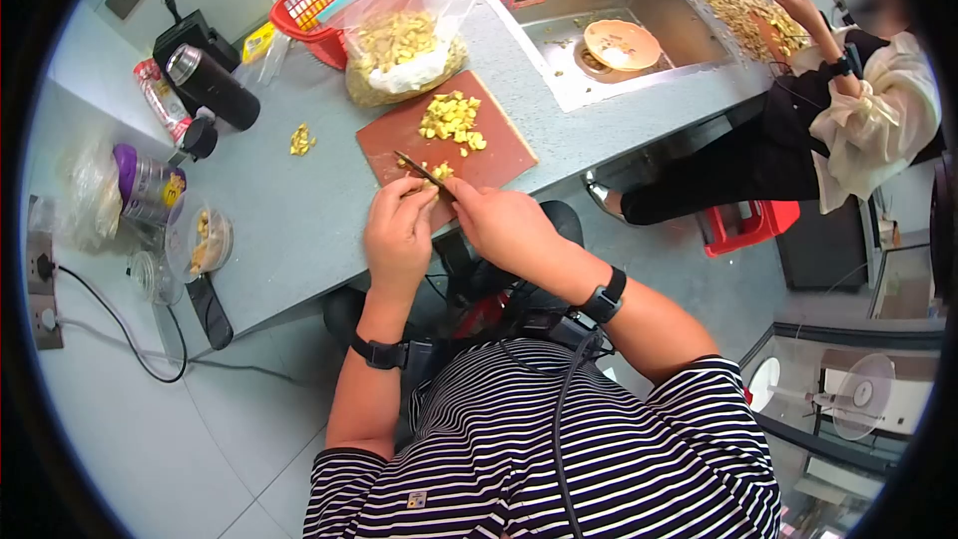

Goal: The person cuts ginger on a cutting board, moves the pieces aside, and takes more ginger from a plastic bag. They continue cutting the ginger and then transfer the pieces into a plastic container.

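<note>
Both hands busy at near edge of cutting board [469, 155]: right hand [504, 225] wrapped around knife [424, 173], left hand [399, 230] pinching a small yellow piece, hard to make out. Mid-chop, probably. Chopped pile [451, 120] at board's far side. Next cut wants fingertips tucked clear.

The knife [423, 172] handle is hidden inside the right hand [502, 225], and whatever is pinched under the left hand [397, 230] fingertips is covered. The co-worker [848, 130] is cut off by the lens edge; the label on the purple can [150, 185] is too small to be read
</note>
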`<control>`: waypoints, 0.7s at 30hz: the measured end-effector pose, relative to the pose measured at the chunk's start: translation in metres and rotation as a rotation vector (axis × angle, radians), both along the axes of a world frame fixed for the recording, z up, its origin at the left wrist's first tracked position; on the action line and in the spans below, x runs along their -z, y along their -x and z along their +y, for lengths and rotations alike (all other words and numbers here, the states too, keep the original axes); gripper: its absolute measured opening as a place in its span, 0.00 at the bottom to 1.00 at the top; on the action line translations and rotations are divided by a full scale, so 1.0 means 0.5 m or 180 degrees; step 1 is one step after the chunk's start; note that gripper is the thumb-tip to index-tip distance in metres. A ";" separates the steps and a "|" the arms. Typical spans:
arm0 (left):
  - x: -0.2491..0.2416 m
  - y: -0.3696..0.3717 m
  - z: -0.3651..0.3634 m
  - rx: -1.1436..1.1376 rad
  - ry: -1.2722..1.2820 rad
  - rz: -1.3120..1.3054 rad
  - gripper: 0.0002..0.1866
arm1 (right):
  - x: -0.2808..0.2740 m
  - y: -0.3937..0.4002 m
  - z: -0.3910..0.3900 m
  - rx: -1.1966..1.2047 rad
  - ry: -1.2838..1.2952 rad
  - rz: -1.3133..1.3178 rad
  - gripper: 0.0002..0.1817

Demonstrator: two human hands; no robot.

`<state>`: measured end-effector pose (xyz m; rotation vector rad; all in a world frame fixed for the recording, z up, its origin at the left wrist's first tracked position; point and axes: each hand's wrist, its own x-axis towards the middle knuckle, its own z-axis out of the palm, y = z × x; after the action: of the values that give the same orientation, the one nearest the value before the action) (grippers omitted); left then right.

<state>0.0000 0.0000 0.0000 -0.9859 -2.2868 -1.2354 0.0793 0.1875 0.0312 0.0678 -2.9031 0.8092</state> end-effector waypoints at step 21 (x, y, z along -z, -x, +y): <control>-0.011 0.002 0.006 -0.0025 0.0025 0.0211 0.09 | -0.015 -0.052 0.030 0.0147 0.0693 0.0179 0.23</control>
<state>-0.0008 0.0032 0.0053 -1.0044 -2.2444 -1.1739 0.1054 0.2027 0.0388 0.0024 -2.7350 1.0899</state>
